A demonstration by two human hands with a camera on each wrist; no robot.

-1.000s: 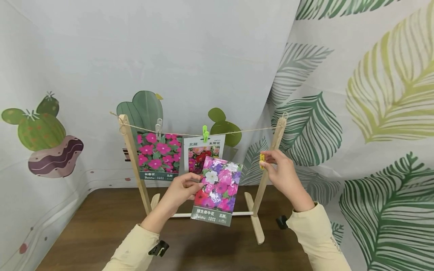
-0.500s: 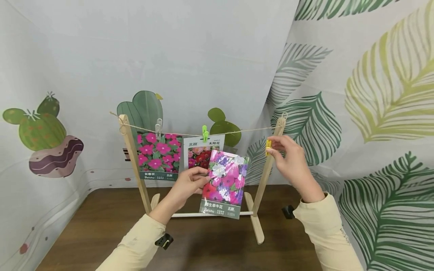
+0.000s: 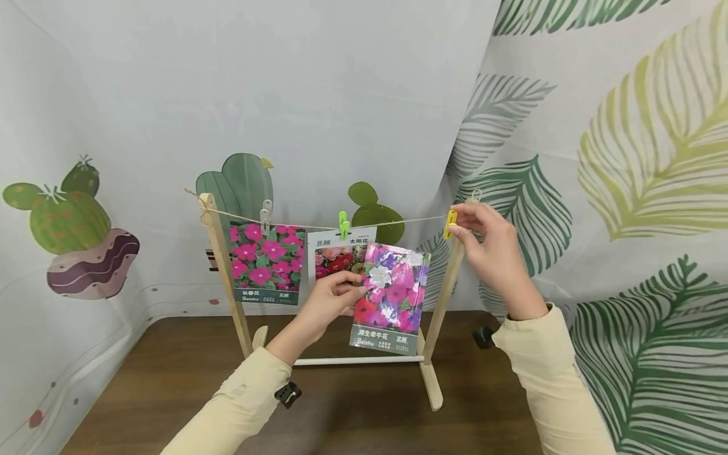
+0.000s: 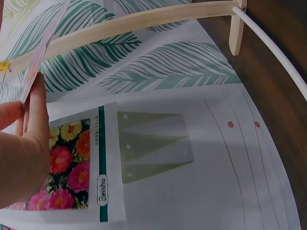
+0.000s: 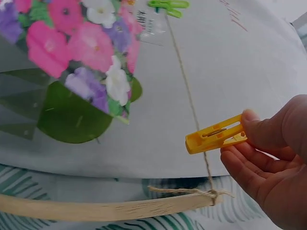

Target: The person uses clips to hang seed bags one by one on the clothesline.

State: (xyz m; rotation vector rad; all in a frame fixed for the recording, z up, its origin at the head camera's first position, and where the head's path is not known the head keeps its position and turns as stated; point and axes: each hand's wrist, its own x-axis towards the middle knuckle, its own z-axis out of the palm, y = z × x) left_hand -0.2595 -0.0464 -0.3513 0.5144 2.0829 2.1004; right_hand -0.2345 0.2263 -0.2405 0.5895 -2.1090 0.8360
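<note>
My left hand (image 3: 330, 302) pinches the left edge of a seed packet (image 3: 391, 300) with pink, purple and white flowers. The packet overlaps the lower right of a white-bordered seed packet (image 3: 341, 243), which hangs from the twine (image 3: 418, 220) by a green clothespin (image 3: 344, 225). Between thumb and fingertips my right hand (image 3: 491, 253) holds a yellow clothespin (image 3: 451, 224) by its handle end, near the twine's right end. In the right wrist view the yellow clothespin (image 5: 213, 135) crosses over the twine. The left wrist view shows the held packet edge-on.
A pink-flower seed packet (image 3: 267, 259) hangs at left from a grey clothespin (image 3: 265, 217). The wooden stand has a left post (image 3: 226, 278), a right post (image 3: 443, 297) and a white bottom rod (image 3: 358, 361). It stands on a brown table (image 3: 188, 392) before a printed cloth.
My left hand has carried the flower packet right and upward. My right hand has raised the yellow clothespin from beside the right post to the height of the twine.
</note>
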